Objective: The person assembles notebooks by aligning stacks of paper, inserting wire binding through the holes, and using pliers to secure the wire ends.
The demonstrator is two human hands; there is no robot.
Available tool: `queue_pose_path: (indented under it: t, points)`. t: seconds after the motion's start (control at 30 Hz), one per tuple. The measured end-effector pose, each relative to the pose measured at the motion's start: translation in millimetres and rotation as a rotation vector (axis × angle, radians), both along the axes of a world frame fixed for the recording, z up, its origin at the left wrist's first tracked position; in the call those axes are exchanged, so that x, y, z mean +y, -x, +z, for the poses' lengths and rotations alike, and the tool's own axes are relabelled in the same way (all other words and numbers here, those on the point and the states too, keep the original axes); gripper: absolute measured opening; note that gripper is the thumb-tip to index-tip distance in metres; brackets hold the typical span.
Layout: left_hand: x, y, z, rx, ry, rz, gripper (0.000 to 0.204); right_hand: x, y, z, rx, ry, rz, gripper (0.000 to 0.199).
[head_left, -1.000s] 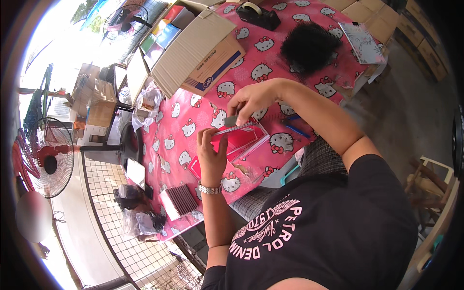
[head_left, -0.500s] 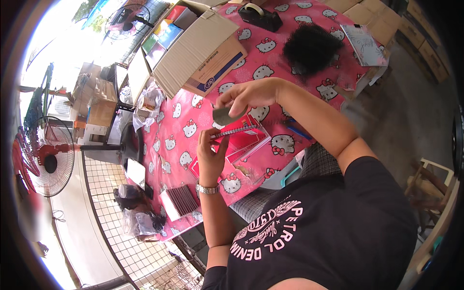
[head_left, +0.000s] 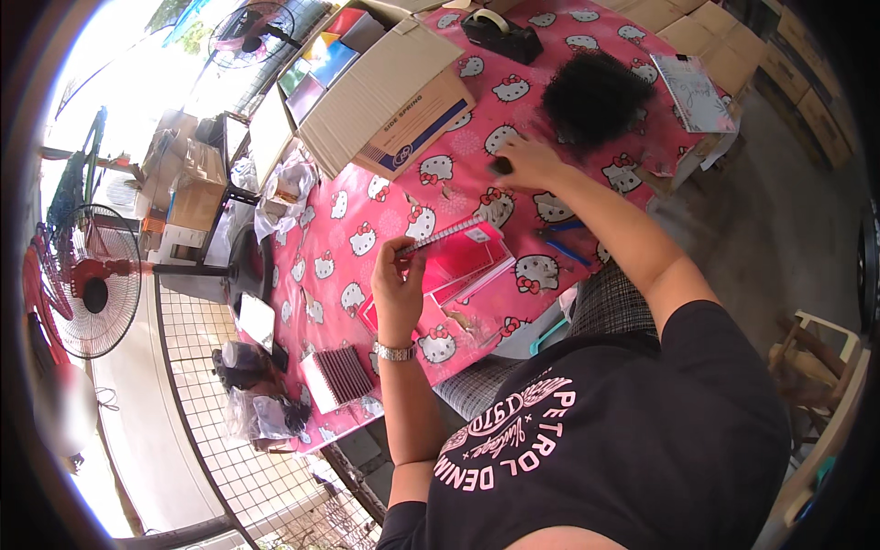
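Observation:
A red spiral notebook lies at the near edge of the table, with a silvery coil along its upper edge. My left hand pinches the left end of that coil, thumb below and fingers above. Above the tablecloth, right of the notebook, my right hand has its fingers curled around a dark object, mostly hidden by the hand. Blue-handled pliers rest to the right of the notebook. Beyond my right hand is a heap of black coils.
A cardboard box holding colourful notebooks stands at the far left of the table. A black tape dispenser sits behind, a pale spiral notebook at the right, and a stack of notebooks at the near left. Fans stand beyond.
My right hand has moved away from the notebook's coil to the right and farther back, carrying the dark object. My left hand stays at the coil's end.

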State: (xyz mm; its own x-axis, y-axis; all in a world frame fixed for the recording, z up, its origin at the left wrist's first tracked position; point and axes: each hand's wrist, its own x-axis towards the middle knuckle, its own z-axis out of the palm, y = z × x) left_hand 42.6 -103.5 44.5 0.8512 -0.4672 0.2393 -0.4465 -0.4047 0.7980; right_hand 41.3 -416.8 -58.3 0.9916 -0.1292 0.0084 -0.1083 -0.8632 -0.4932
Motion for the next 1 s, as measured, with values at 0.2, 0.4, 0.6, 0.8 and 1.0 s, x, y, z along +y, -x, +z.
queue_pose_path:
  t: [0.2, 0.4, 0.6, 0.8, 1.0]
  points:
    - [9.9, 1.9, -21.6, 0.117, 0.283, 0.114, 0.014, 38.0, 115.1, -42.2, -0.337, 0.238, -0.181, 0.086]
    - [-9.2, 8.1, -27.8, -0.013, 0.304, 0.206, 0.019, 60.4, 174.1, -55.1, -0.091, 0.123, -0.106, 0.061]
    - [23.6, -7.1, -54.3, 0.062, 0.209, 0.172, 0.023, 102.4, 139.8, 63.4, -0.683, -0.225, 0.023, 0.054]
    - [2.8, 11.2, -36.3, 0.045, 0.356, 0.102, 0.014, 144.0, 109.1, 87.5, -0.675, -0.255, 0.172, 0.055]
    - [5.0, 15.1, -45.3, 0.093, 0.480, 0.141, 0.027, 156.9, 108.5, 93.5, -0.633, -0.077, 0.186, 0.051]
